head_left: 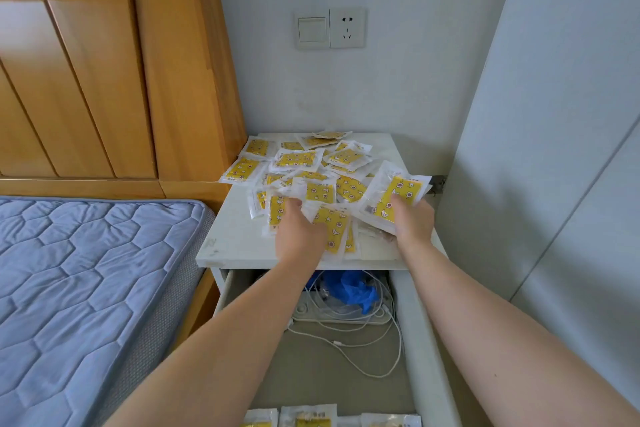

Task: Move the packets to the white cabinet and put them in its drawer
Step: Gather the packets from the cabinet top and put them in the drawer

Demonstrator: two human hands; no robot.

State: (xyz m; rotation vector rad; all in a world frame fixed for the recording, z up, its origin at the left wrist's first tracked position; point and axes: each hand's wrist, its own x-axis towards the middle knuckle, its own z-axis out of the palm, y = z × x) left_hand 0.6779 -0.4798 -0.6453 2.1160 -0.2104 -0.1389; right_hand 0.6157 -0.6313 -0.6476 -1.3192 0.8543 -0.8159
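yellow star-printed packets (298, 160); white cabinet (235, 239)

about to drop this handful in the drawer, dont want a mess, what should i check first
1. The drawer is open below the hands: ok.
2. The left hand grips packets: ok.
3. The right hand grips a packet: ok.
4. Bare drawer floor between the power strip and the stored packets: ok.
5. The cabinet top emptied: not ok, a pile lies there.
6. The edge packets secure: cannot tell.
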